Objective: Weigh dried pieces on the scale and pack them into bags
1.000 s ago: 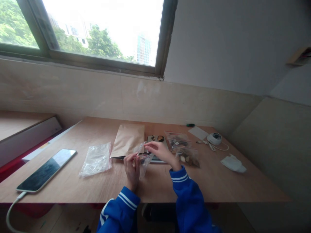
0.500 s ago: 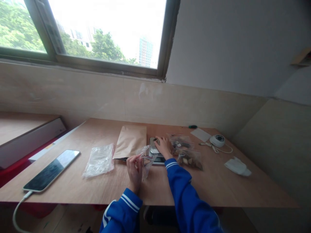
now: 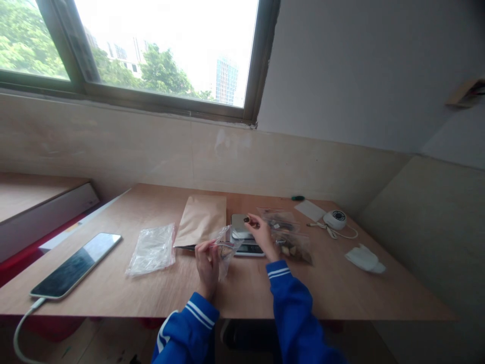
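My left hand point(image 3: 206, 259) pinches the rim of a small clear plastic bag point(image 3: 226, 249) and holds it up just above the wooden table point(image 3: 235, 288). My right hand point(image 3: 262, 235) hovers over a small silver digital scale point(image 3: 242, 233) and pinches a small dark piece point(image 3: 246, 220) between its fingertips. Right of that hand lie two clear bags with brown and pale pieces inside point(image 3: 288, 237). A flat brown paper pouch point(image 3: 200, 220) lies left of the scale.
A stack of empty clear bags point(image 3: 151, 248) lies left of the pouch. A phone point(image 3: 76, 265) on a white cable sits near the left edge. At the far right are a white round device with cord point(image 3: 335, 219), a white card point(image 3: 309, 209), a crumpled white tissue point(image 3: 364, 258) and a green pen point(image 3: 297, 197).
My right hand went from the bag's mouth to the scale's plate and has now lifted off it with a small dark piece pinched. My left hand kept holding the bag.
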Motion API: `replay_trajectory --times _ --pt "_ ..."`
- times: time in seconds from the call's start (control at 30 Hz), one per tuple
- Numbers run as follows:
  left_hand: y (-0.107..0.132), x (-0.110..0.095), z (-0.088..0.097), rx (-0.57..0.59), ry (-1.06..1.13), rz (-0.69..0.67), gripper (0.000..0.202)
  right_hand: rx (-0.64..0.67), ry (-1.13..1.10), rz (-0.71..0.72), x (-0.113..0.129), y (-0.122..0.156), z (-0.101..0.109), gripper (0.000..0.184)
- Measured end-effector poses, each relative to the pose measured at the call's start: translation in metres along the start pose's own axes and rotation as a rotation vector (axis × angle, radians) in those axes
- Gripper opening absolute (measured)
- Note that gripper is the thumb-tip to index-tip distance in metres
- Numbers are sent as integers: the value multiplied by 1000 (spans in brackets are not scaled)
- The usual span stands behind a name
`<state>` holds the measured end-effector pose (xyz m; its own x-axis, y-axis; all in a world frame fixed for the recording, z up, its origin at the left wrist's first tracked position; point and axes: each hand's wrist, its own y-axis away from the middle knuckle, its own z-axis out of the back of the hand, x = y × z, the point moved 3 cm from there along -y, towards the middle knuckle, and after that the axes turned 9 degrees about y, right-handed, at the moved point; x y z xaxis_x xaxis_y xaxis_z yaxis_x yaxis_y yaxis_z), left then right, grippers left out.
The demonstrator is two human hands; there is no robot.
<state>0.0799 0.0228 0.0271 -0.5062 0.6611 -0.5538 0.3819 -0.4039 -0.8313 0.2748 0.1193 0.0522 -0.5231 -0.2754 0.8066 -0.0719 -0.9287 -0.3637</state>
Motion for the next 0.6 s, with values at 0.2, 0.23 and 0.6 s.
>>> replay_trajectory --times 0.2,0.23,0.6 --pt "3 6 0 -21 40 129 17 388 -395 19 66 22 17 48" --pt "4 7 0 -26 55 155 18 438 -429 29 74 25 17 47" --pt "6 10 -2 -73 175 179 16 652 -261 187 88 40 6 33"
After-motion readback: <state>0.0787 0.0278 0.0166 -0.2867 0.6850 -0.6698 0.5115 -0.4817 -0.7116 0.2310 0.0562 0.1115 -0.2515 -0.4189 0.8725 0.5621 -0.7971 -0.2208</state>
